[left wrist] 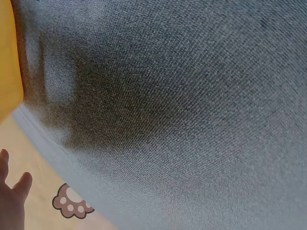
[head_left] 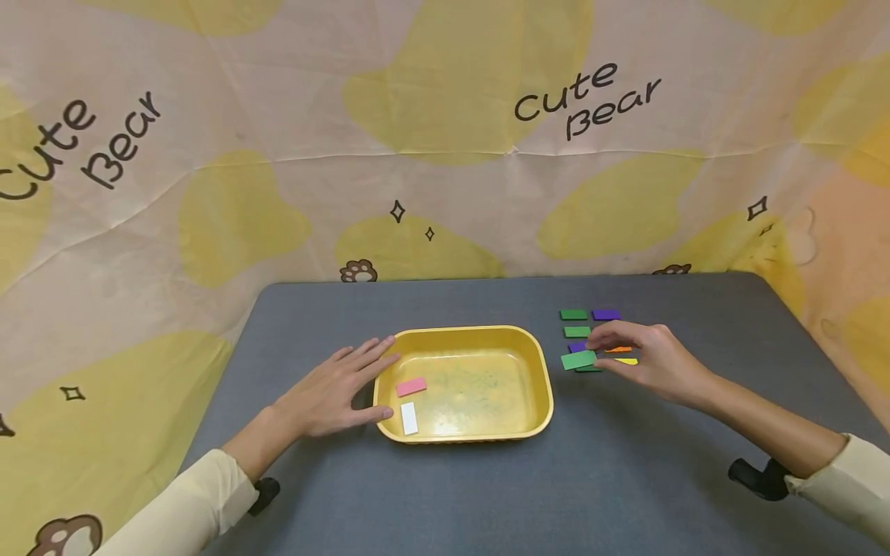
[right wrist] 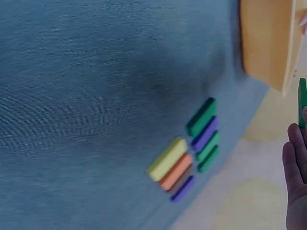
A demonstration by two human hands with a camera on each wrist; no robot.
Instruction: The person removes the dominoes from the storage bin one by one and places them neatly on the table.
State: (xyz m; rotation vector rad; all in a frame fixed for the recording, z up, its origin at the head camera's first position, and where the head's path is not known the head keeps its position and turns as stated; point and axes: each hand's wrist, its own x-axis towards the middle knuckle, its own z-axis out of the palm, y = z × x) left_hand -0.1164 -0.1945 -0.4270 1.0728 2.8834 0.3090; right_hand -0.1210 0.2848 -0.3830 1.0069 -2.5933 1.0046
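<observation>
A green block [head_left: 579,360] is pinched between the thumb and fingers of my right hand [head_left: 653,361], held above the table to the right of the yellow tray [head_left: 480,330]. In the right wrist view the same green block [right wrist: 302,103] shows at the right edge above my fingers. My left hand [head_left: 337,392] is spread with straight fingers at the tray's left rim, its fingertips at or over the edge. Inside the tray, near its left end, lie a pink block [head_left: 412,387] and a white block [head_left: 409,418].
Beneath and behind my right hand, two columns of blocks lie on the grey table [head_left: 473,494]. One has green blocks [right wrist: 201,117] and a purple block [right wrist: 205,133]; the other has yellow [right wrist: 167,159], orange [right wrist: 176,171], brown [right wrist: 181,179] and purple [right wrist: 183,189] blocks. A patterned cloth [head_left: 445,93] hangs behind.
</observation>
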